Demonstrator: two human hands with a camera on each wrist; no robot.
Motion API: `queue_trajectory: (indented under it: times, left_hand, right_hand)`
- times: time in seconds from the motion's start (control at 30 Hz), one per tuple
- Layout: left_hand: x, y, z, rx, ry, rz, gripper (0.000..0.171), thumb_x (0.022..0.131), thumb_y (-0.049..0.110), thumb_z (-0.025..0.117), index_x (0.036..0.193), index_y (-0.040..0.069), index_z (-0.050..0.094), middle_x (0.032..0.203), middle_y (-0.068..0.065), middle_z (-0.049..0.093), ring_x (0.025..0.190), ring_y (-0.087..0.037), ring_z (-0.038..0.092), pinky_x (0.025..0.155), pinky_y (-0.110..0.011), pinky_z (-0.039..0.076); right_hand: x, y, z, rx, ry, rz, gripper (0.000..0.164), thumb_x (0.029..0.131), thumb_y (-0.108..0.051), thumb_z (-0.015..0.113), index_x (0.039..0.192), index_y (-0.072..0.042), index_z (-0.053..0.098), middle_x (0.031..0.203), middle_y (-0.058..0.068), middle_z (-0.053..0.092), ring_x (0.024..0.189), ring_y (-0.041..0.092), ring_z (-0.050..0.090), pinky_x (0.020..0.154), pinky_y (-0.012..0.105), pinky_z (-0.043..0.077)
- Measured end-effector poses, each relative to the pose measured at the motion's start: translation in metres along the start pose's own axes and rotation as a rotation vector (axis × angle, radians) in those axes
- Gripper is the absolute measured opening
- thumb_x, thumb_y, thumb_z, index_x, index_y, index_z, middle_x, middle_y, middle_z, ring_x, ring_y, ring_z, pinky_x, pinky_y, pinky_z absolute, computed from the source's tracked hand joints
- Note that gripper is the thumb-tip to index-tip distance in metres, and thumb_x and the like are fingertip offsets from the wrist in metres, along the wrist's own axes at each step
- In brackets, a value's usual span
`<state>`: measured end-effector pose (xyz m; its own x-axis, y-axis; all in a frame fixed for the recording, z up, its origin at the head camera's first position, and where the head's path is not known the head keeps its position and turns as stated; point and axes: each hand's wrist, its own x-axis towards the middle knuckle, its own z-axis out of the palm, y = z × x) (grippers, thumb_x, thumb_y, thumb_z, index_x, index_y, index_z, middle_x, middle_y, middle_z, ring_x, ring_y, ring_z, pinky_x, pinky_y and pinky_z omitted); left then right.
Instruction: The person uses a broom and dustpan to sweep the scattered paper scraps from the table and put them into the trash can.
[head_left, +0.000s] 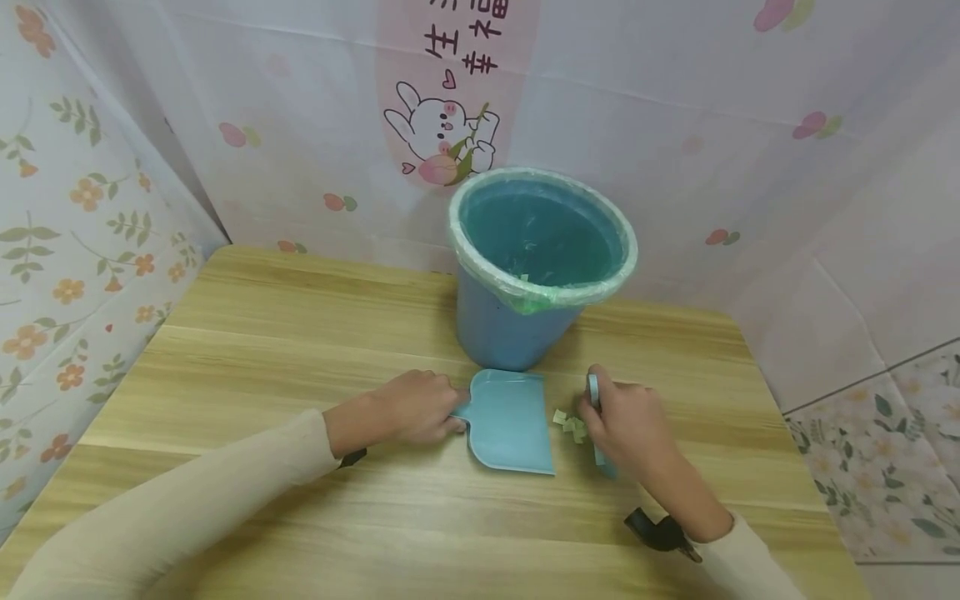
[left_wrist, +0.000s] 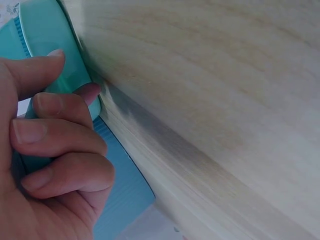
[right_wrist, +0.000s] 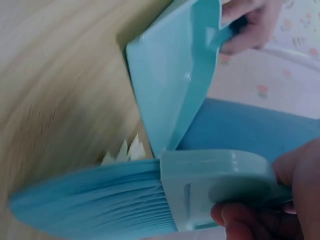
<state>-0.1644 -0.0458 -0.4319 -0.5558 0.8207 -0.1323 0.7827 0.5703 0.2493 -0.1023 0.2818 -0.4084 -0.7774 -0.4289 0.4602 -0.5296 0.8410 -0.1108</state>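
My left hand (head_left: pixel 420 407) grips the short handle of a light blue dustpan (head_left: pixel 510 421), which lies on the table with its straight lip facing right. In the left wrist view its fingers (left_wrist: pixel 70 170) curl round that handle. My right hand (head_left: pixel 630 421) holds a small blue hand brush (right_wrist: pixel 95 200) by its handle, bristles down on the table. Between the brush and the dustpan lip lies a little heap of pale yellow-green paper scraps (head_left: pixel 570 425). The right wrist view shows the scraps (right_wrist: pixel 127 150) right beside the bristles, partly hidden by them.
A blue bin (head_left: pixel 498 325) lined with a clear bag stands just behind the dustpan, with a few pale scraps inside. The wood-look table (head_left: pixel 300 333) reaches back to a printed cloth (head_left: pixel 315 125). Patterned cloth also hangs at the left.
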Motion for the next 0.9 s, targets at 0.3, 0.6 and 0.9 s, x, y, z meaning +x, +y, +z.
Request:
queue_trajectory:
  times: [0.3, 0.6, 0.9]
  left_hand:
    - [0.001, 0.0, 0.0, 0.015, -0.001, 0.004, 0.027, 0.108, 0.033, 0.072, 0.109, 0.006, 0.071, 0.071, 0.003, 0.048, 0.065, -0.013, 0.046, 0.062, -0.035, 0.049]
    - [0.001, 0.0, 0.0, 0.016, 0.014, 0.007, 0.025, 0.107, 0.032, 0.073, 0.103, 0.008, 0.069, 0.071, 0.003, 0.047, 0.065, -0.013, 0.046, 0.061, -0.035, 0.05]
    - [0.0, 0.001, -0.001, 0.002, 0.003, -0.005, 0.025, 0.106, 0.032, 0.074, 0.104, 0.008, 0.069, 0.072, 0.001, 0.051, 0.066, -0.015, 0.05, 0.063, -0.038, 0.053]
  right_hand:
    - [0.007, -0.006, 0.013, 0.122, 0.071, -0.028, 0.013, 0.092, -0.003, 0.061, 0.088, -0.011, 0.052, 0.058, -0.014, 0.033, 0.049, -0.001, 0.028, 0.043, 0.022, 0.025]
    - [0.018, -0.01, 0.014, 0.28, 0.105, -0.058, 0.011, 0.093, -0.003, 0.066, 0.088, -0.013, 0.062, 0.064, -0.011, 0.057, 0.052, -0.003, 0.043, 0.046, 0.021, 0.038]
    - [0.025, -0.019, 0.015, 0.381, 0.159, -0.029, 0.006, 0.094, -0.005, 0.067, 0.09, -0.009, 0.067, 0.063, -0.011, 0.057, 0.052, -0.002, 0.042, 0.045, 0.019, 0.036]
